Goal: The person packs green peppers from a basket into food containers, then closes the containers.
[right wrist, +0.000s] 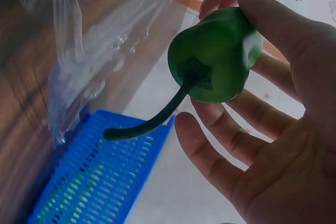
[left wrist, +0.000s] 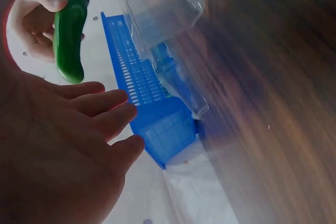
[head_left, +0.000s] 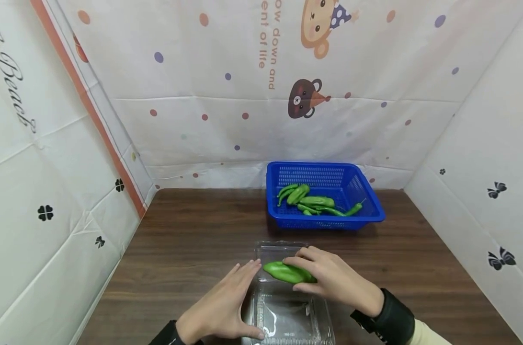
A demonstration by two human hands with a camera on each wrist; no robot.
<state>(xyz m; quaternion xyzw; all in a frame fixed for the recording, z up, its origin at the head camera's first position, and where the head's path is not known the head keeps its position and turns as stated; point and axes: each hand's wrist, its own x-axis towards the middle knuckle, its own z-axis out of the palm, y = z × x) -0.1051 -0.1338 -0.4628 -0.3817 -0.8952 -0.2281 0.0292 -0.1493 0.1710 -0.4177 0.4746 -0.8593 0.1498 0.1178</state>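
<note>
The right hand (head_left: 330, 278) holds a smooth, glossy green pepper (head_left: 287, 272) by its thick body, thumb on one side and fingers on the other, just above the clear hinged plastic clamshell box (head_left: 287, 311) on the dark wooden worktop (head_left: 192, 249). The left hand (head_left: 222, 306) lies flat with straight fingers against the box's left edge. The pepper looks light, firm and somewhat slippery, so the broad middle seems a safer hold than the thin curved stem; the flimsy box probably slides easily.

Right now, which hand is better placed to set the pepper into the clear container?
Right. The right hand already grips the green pepper above the clear plastic container; the left hand rests flat against the container's left edge.
</note>
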